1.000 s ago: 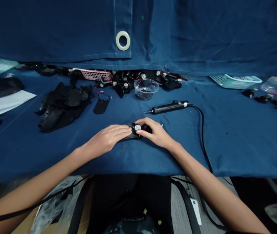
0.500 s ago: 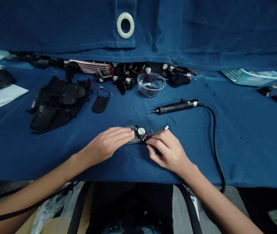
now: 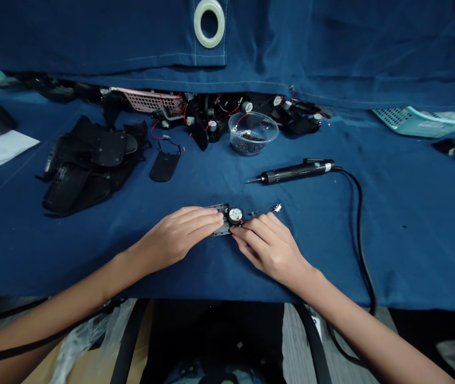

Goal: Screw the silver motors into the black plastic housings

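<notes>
As we look down from the head, our left hand (image 3: 179, 238) lies flat on a black plastic plate (image 3: 220, 230) on the blue cloth (image 3: 411, 250). Our right hand (image 3: 271, 250) sits just beside it, by a round silver part (image 3: 235, 215) and its thin wire (image 3: 265, 213). We cannot tell if it pinches anything. If our left hand slips, the plate could slide and pull the wire loose.

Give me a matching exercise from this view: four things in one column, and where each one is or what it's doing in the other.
Things:
1. Electric screwdriver
2. Left hand
3. Clear plastic bowl
4. Teal plastic basket

Places or states:
A. Fingertips on a black plate
B. Holding small black parts
C. At far right against the hanging blue cloth
D. Cord trailing over the table edge

Pairs: 1-D, 2-A, 3-B, 4-C.
</notes>
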`<state>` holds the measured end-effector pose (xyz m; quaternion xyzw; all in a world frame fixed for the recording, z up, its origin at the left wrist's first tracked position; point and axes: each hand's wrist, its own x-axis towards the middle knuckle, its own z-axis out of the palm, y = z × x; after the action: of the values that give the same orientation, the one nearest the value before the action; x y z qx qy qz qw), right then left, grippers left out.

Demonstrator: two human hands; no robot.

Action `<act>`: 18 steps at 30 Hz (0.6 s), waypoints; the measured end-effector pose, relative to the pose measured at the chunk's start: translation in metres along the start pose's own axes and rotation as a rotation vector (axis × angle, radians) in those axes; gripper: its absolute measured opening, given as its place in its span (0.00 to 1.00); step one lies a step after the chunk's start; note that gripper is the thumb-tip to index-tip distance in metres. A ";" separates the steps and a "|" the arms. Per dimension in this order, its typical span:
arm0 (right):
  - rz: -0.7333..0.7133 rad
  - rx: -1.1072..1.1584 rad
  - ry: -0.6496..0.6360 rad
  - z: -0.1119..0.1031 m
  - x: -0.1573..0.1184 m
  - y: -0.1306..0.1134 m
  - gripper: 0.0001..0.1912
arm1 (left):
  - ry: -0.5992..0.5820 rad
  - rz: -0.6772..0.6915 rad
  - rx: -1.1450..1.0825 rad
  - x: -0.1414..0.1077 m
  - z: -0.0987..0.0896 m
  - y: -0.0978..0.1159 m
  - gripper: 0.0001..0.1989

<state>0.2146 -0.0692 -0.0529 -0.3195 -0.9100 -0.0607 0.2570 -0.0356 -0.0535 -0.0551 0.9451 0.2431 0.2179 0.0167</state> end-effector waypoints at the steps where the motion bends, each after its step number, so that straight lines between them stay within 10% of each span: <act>1: 0.004 0.005 -0.003 0.000 0.000 0.000 0.07 | 0.000 0.001 0.002 0.000 0.000 0.000 0.20; 12: 0.073 0.207 -0.026 -0.002 -0.001 0.002 0.10 | 0.009 -0.005 -0.015 0.001 -0.001 0.001 0.20; 18: 0.316 0.366 0.179 -0.010 0.020 0.009 0.12 | 0.023 0.005 -0.030 0.002 -0.003 0.000 0.19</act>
<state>0.2109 -0.0539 -0.0347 -0.3992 -0.8182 0.1180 0.3965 -0.0353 -0.0533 -0.0520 0.9427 0.2378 0.2323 0.0274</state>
